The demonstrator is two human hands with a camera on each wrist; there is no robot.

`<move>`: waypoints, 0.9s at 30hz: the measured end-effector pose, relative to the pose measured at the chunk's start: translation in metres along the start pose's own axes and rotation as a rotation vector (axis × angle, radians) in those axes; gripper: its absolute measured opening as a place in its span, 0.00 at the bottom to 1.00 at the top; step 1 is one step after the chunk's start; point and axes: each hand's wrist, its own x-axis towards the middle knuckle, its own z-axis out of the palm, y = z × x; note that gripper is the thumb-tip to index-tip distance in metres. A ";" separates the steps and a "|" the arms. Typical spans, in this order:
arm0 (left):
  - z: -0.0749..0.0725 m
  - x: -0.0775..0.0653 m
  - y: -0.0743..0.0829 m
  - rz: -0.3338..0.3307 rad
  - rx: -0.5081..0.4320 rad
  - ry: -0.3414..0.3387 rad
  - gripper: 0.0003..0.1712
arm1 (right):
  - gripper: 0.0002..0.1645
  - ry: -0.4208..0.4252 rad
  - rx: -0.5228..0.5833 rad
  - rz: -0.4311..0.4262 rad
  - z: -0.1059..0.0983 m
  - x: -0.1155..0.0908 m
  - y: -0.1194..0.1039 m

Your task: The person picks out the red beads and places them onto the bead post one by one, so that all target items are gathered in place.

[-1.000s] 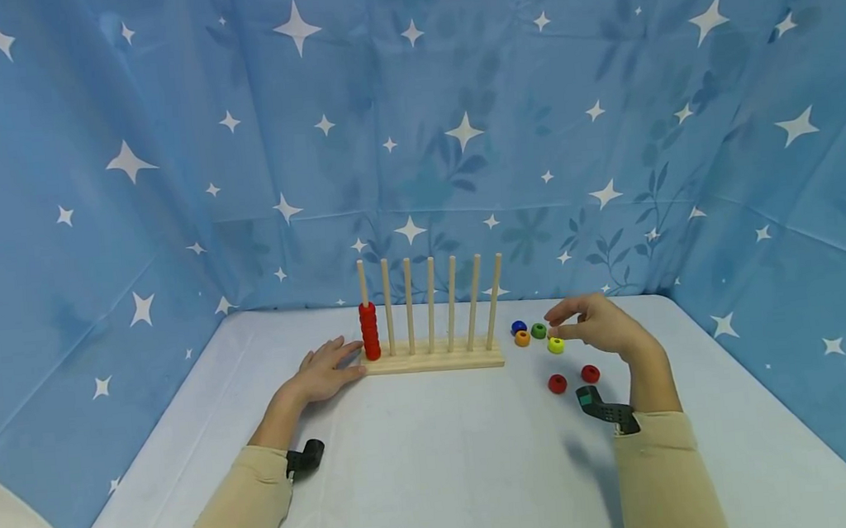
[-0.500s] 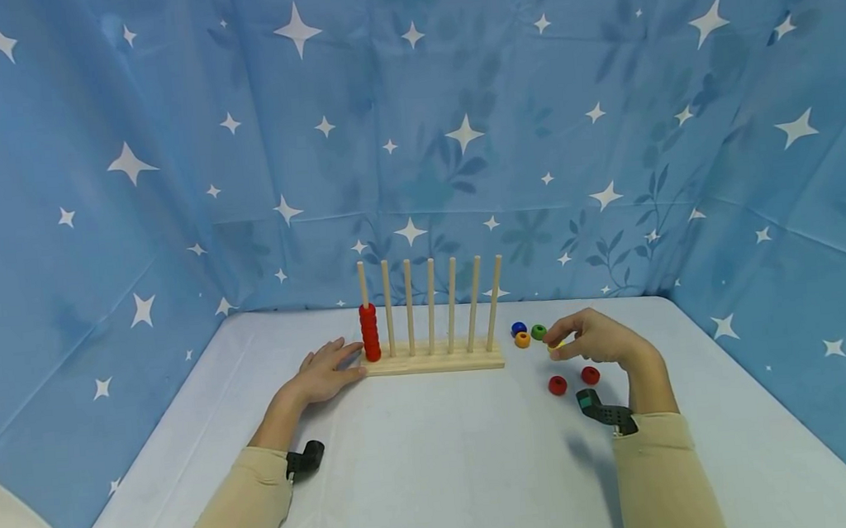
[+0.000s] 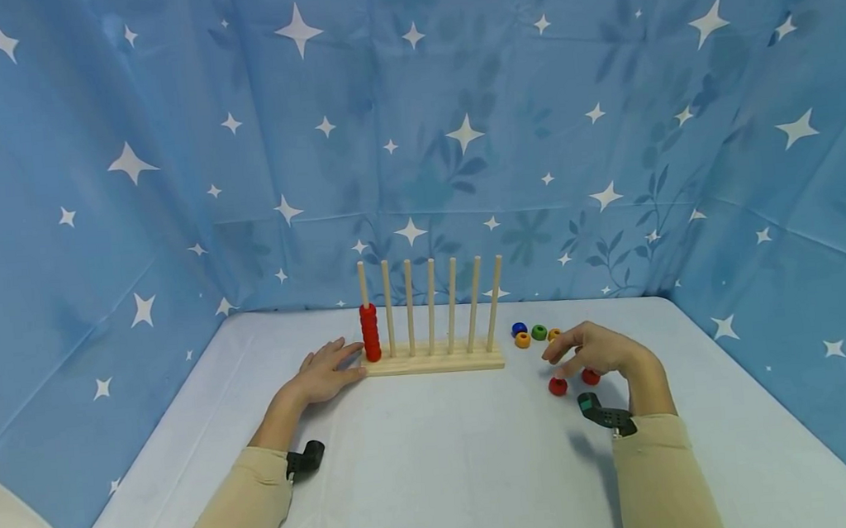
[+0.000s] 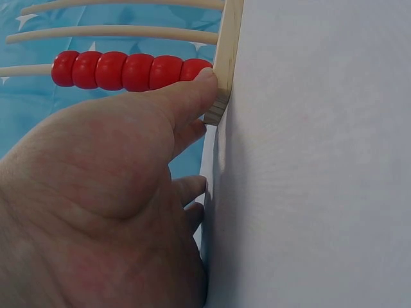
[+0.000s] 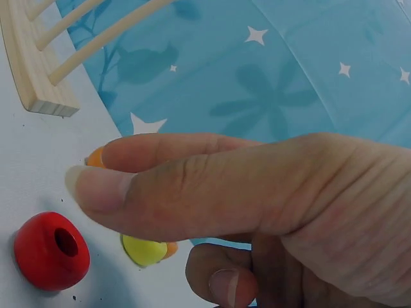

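A wooden peg abacus stands upright at the back of the table, with several red beads stacked on its leftmost rod. At its left end my left hand holds the base between thumb and index finger, while the other fingers spread behind. My right hand hovers over the loose beads, palm down. Its thumb tip is just above a red bead; the right wrist view shows this bead apart from the thumb. Another red bead lies partly under the hand. Nothing is between the right fingers.
Right of the abacus lie a blue bead, an orange bead, a green bead and another orange bead. A yellow bead shows under the right hand. A blue star-patterned curtain hangs behind the white table.
My right hand has moved toward me, from beside the green and yellow beads to above the red ones. The left hand and the abacus have stayed in place.
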 end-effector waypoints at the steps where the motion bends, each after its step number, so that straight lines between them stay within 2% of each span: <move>1: 0.000 0.000 0.000 0.001 0.002 0.001 0.39 | 0.22 -0.006 0.001 0.005 0.000 0.000 0.000; 10: -0.003 -0.003 0.004 -0.002 -0.001 0.006 0.38 | 0.21 -0.050 0.003 0.072 0.005 0.002 0.001; 27: -0.001 -0.002 0.003 -0.009 -0.001 0.000 0.39 | 0.19 -0.082 -0.015 0.112 0.013 0.004 -0.001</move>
